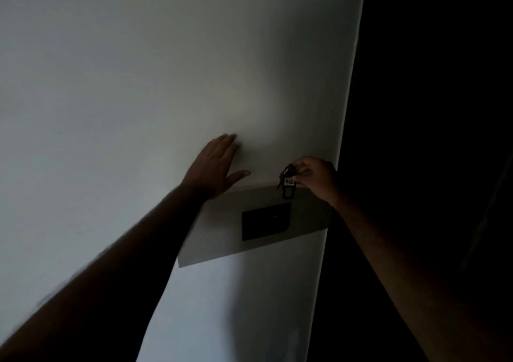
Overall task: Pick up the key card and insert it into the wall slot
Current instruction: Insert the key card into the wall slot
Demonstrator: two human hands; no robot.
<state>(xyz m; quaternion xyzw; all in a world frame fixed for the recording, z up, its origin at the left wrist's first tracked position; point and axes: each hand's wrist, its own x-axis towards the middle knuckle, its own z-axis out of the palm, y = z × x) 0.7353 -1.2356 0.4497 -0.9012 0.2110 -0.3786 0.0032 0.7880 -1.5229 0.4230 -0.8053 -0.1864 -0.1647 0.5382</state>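
The room is dim. My right hand pinches a small dark key card tag with a white label and some keys hanging from it, held just above a black wall slot unit. The slot unit is mounted on a grey rectangular panel on the white wall. The tag's lower end hangs a short way above the unit's top edge, apart from it. My left hand lies flat on the wall, fingers spread, up and to the left of the panel.
The white wall fills most of the view and ends at a vertical corner edge on the right. Beyond that edge everything is dark and I can make out nothing.
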